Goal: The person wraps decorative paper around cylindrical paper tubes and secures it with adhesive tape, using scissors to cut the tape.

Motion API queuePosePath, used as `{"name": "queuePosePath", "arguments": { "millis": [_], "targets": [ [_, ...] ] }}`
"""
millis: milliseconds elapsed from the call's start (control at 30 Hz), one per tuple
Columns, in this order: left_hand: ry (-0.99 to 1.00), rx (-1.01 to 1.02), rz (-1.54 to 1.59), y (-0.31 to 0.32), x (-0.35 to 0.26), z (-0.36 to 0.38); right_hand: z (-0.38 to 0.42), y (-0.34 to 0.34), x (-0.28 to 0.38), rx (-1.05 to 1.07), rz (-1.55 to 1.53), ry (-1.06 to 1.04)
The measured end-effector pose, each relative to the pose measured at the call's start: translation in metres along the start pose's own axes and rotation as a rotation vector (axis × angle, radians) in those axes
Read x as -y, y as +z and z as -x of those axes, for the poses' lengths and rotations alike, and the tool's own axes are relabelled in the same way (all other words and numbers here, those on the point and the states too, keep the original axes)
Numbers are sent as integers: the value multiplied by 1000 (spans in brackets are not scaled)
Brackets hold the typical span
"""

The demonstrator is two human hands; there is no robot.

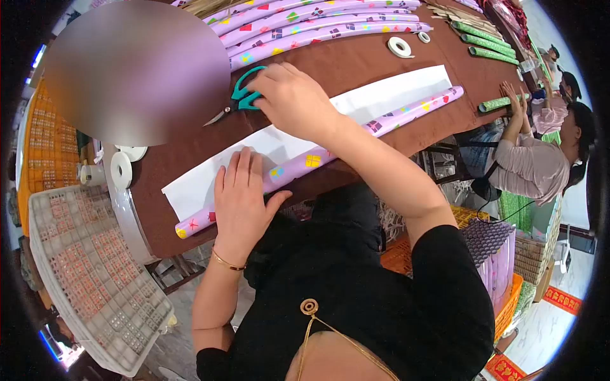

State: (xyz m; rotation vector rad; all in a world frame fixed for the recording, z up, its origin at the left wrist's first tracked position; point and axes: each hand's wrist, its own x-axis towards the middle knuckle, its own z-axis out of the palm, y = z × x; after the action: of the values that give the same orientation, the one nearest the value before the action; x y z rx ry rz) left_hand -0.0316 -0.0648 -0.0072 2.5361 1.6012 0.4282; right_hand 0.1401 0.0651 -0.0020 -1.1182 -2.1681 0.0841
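Note:
A lilac wrapping-paper roll [312, 162] with coloured gift prints lies along the near table edge, its white underside [395, 93] spread out flat behind it. My left hand [240, 197] rests on the sheet and the roll near their left end, fingers stretched out flat and thumb over the roll. Across the sheet, my right hand [293, 101] has its fingers curled at the teal handles of a pair of scissors [241, 95]. The scissor blades point down to the left, close to the brown tablecloth. My palm hides part of the grip.
Several finished lilac rolls [318, 28] lie at the back. White tape rolls [399, 47] sit behind the sheet, and another tape roll [121, 170] is at the left. Green rolls [486, 39] are at the far right, near a seated person [534, 155]. A plastic crate [95, 267] stands left.

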Motion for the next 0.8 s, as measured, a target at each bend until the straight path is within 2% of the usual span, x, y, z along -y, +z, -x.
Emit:
{"name": "queuePosePath", "arguments": {
  "millis": [133, 200, 267, 300, 367, 400, 467, 567, 667, 800],
  "targets": [
    [-15, 5, 21, 0, 3, 3, 43, -23, -37, 27, -113, 101],
    [-17, 2, 26, 0, 4, 2, 53, -41, -63, -41, -64, 359],
    [36, -45, 48, 0, 0, -12, 46, -63, -81, -54, -39, 459],
    [35, -40, 39, 2, -3, -23, 39, -68, -84, -73, -19, 432],
    [127, -126, 158, 8, -14, -50, 17, -63, -85, -66, 28, 216],
    [123, -125, 139, 14, -20, -63, 6, -52, -81, -77, 11, 212],
    [164, -121, 201, 31, -32, -82, -17, -27, -68, 68, 14, -70],
    [209, -237, 155, 50, -44, -86, -39, 10, -51, 383, 212, -126],
    [202, -200, 192, 45, -46, -83, -41, 26, -47, 449, 298, -239],
    [179, -134, 237, 39, -42, -83, -37, 18, -40, 377, 383, -269]
  ]
}}
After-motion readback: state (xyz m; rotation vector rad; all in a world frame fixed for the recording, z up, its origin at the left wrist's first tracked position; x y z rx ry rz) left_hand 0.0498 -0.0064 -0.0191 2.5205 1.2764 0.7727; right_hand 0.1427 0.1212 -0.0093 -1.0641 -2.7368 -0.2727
